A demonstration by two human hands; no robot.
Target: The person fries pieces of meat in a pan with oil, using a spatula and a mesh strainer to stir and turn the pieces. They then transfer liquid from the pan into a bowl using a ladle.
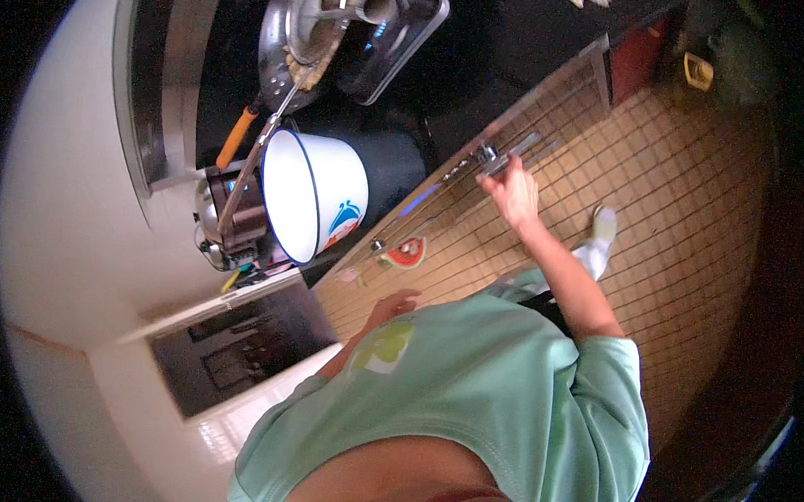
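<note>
My right hand (515, 192) reaches to the front of the stove, its thumb and fingers at a shiny metal knob (488, 153) and a blurred grey bar (522, 149). Whether they grip either one is unclear. My left hand (395, 305) hangs low beside my body, partly hidden by the green shirt, and its finger shape is blurred. On the dark counter (405, 148) stands a white enamel pot (341, 182) with a blue rim and a printed design. Beyond it, a metal wok (274, 54) with an orange handle (236, 139) holds pale food (313, 75) beneath a long-handled strainer (311, 25).
The strainer's long handle (245, 172) extends past the pot, over a dark, metal-topped appliance (241, 205). A second knob (377, 245) sits lower on the front panel. A watermelon-slice decoration (407, 252) shows nearby. My shoe (603, 225) is on the tiled floor (644, 166).
</note>
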